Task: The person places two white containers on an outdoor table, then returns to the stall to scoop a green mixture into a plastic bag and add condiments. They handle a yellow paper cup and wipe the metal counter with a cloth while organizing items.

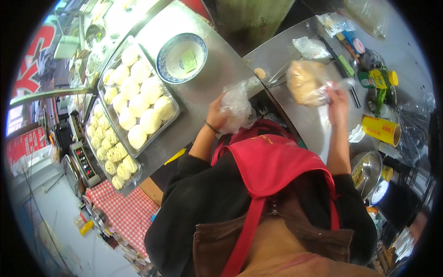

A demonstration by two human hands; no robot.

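Observation:
My left hand (216, 112), with a dark band at its wrist, grips a crumpled clear plastic bag (238, 107) in front of the red apron (273, 162). Whether that bag holds anything is hard to tell. My right hand (337, 100) pinches the edge of another clear plastic bag, over the right-hand steel table (311, 128). Inside it shows a golden-tan, flat food piece (306, 83), perhaps bread. Left of my left hand, a clear tray of pale dough buns (140, 104) rests on the steel counter (211, 65).
A blue-rimmed bowl (164, 65) holds a yellow-green paper. Twisted rolls (114, 154) fill a second tray at the left. To the right are a green yellow-capped bottle (377, 79), a yellow roll (380, 130) and a metal bowl (375, 162) with a spoon. A gap separates the two tables.

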